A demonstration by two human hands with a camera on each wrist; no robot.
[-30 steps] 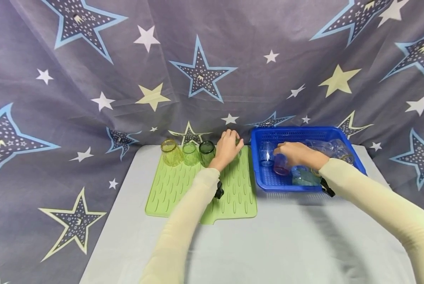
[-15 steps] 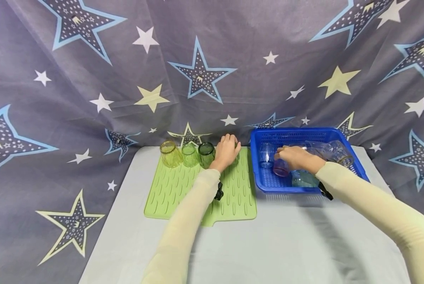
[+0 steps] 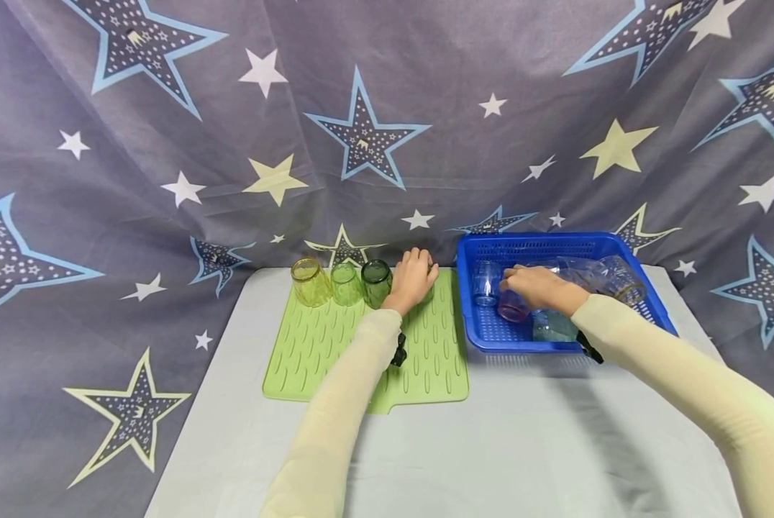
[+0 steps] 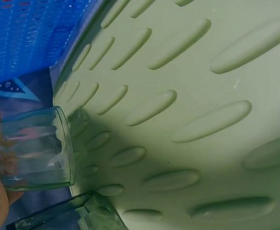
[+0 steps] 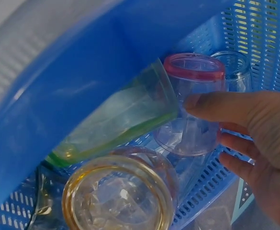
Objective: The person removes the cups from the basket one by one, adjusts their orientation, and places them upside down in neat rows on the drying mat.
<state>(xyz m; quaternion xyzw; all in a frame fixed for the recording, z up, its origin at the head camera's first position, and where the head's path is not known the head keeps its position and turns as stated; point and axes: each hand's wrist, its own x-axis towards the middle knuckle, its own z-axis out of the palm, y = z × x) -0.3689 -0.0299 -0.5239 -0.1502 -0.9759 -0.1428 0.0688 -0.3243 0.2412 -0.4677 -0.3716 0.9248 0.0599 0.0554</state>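
My left hand [image 3: 411,277] grips a pale green-tinted glass [image 4: 34,148] at the back of the light green mat [image 3: 426,374]. Beside that glass stands a dark green glass [image 3: 377,283]; further left are a light green glass [image 3: 346,285] and a yellow one [image 3: 311,283]. In the blue basket [image 3: 542,347], my right hand [image 3: 539,284] holds a pink-rimmed glass [image 5: 190,129], thumb on its near side and fingers at its far side. A blue-tinted glass [image 3: 487,284] is next to it. From the head view, my left hand mostly hides its glass.
Also in the basket lie a tilted green-tinted glass [image 5: 116,117], an amber-rimmed glass [image 5: 118,196] and other clear glassware towards the right. The basket stands just right of the mat on a white table [image 3: 503,446]. A starry curtain [image 3: 387,86] hangs directly behind.
My left hand has come down slightly with its glass at the back of the mat. My right hand has stayed nearly in place at the pink-rimmed glass.
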